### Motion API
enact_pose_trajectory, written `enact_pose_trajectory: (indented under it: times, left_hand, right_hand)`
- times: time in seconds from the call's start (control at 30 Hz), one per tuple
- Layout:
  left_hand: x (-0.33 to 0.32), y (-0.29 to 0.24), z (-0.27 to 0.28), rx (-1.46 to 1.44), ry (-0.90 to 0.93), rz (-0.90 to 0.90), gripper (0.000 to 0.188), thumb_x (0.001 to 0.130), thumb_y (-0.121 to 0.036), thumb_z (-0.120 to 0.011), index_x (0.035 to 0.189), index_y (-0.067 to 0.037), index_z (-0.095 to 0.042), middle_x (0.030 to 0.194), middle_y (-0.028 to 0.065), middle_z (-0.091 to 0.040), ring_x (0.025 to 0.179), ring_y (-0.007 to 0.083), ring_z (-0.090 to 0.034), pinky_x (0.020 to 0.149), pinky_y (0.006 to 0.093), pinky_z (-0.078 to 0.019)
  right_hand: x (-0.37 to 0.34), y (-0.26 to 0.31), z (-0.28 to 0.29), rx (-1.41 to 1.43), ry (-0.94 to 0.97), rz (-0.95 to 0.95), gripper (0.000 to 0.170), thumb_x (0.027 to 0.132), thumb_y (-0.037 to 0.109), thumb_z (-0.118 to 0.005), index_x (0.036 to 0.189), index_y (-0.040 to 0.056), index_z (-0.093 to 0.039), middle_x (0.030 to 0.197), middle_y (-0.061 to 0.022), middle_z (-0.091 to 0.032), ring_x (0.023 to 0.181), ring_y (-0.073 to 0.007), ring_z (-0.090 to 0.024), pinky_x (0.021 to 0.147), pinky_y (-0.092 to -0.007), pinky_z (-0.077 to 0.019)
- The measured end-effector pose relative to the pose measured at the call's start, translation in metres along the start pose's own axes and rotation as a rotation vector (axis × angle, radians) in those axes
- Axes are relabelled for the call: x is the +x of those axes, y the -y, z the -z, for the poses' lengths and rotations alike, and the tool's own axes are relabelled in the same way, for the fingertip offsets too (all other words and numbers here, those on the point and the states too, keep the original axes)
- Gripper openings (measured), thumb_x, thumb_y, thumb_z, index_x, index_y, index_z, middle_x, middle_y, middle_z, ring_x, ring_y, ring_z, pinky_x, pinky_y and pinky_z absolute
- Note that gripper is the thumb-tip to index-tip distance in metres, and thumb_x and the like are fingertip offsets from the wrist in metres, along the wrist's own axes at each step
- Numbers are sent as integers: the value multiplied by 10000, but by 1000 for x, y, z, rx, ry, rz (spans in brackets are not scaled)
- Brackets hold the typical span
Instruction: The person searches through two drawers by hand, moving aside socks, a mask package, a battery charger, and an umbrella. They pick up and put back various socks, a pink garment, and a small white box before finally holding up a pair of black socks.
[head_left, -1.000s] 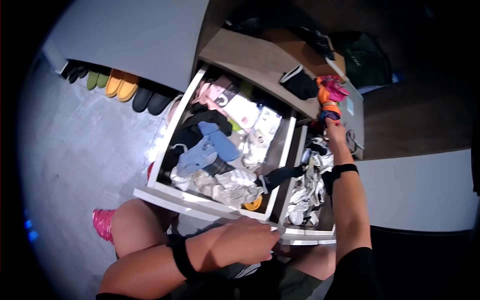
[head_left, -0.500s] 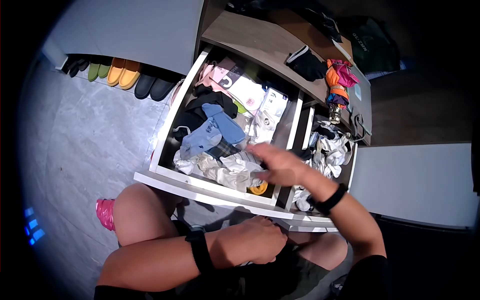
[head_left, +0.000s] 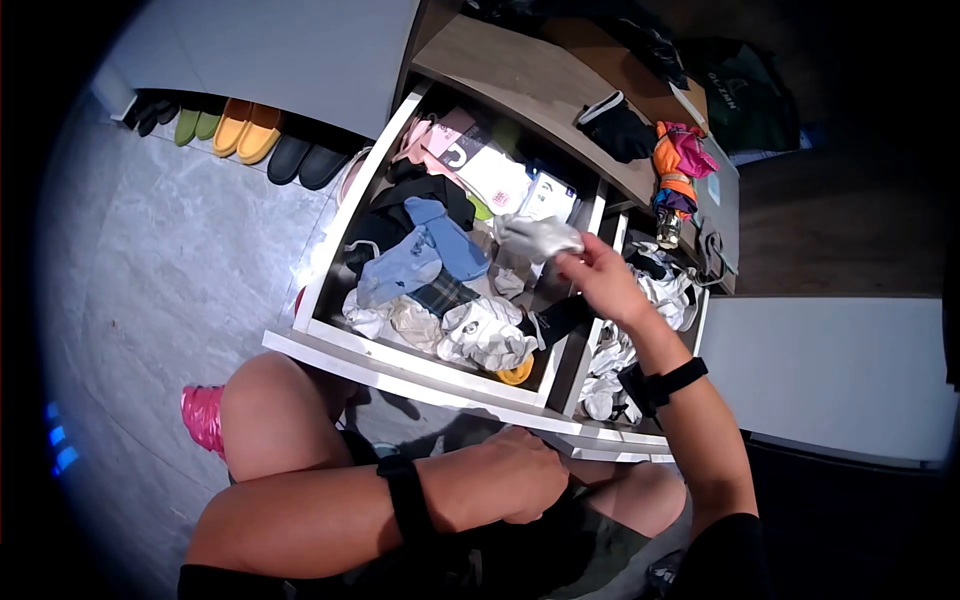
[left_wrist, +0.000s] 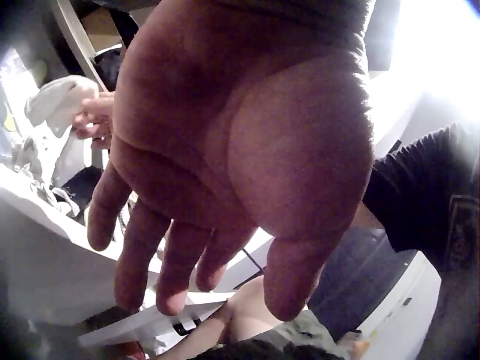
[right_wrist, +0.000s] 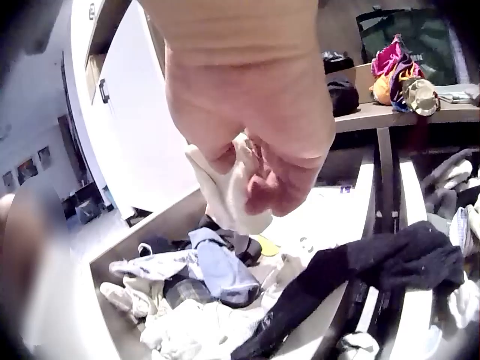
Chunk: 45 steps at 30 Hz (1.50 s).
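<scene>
Head view | R hand (head_left: 610, 285) pinching wht sock (head_left: 540, 238), held above wide drawer (head_left: 420, 388) | L hand (head_left: 525, 475) empty, fingers (left_wrist: 131, 281) relaxed & apart | tip: firm pinch, lift well clear of blk sock (right_wrist: 360, 262) lying over drawer's edge

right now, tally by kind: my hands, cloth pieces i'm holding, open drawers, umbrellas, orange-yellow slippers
Hands: 2, left hand and right hand
Held white cloth: 1
Open drawers: 2, left drawer and right drawer
Umbrella: 1
Orange-yellow slippers: 2
Total: 8
</scene>
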<state>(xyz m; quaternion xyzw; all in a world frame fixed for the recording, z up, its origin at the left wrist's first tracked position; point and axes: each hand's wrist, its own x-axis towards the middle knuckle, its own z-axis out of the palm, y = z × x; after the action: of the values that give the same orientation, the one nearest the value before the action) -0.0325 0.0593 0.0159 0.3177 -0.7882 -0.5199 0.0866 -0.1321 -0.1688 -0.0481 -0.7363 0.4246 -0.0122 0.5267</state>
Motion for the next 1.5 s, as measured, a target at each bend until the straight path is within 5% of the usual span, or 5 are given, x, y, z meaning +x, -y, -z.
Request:
enact_pose_trajectory:
  times: [0.23,0.37,0.9,1.23,1.5]
  left_hand:
    - [1,7,-7,29,-62,-13,331,822,-256,-693,995,18,-622,938,190,-681,932,360,-654,837,411,-508]
    - [3,10,-12,57,-85,-12,340,833,-266,-674,1015,14,-612,950,189,-678,936,349,-655,842,415,-506]
    - [-2,14,-23,75,-433,-99,145,755,-114,-596,791,-19,-700,834,140,-697,825,301,-679,741,379,-519]
    - [-6,7,7,-7,-105,27,250,806,-200,-696,910,24,-649,943,178,-673,965,345,-647,818,406,-515]
    - [-9,11,-2,21,-263,-16,248,829,-166,-625,991,23,-624,941,187,-673,957,386,-642,847,435,-498]
  right_hand:
    - [-31,-7,-42,-1070,421,214,761,753,344,-742,1389,78,-420,1321,-180,-510,1189,-309,-533,1053,-473,-343]
    - [-32,-5,-37,-1204,580,26,369,805,318,-686,1105,109,-635,1129,-110,-611,1126,-296,-558,1065,-518,-306]
    - [19,-10,-96,-376,160,265,224,922,147,-520,1093,17,-585,988,-233,-645,938,-406,-617,836,-435,-493]
    - [35,-20,-131,-1000,347,-263,636,710,387,-747,1204,64,-511,1180,-179,-606,1126,-322,-587,897,-413,-485]
    - [1,18,-90,-908,126,-101,531,712,216,-664,1212,123,-512,1189,-159,-552,1111,-367,-568,889,-572,-435]
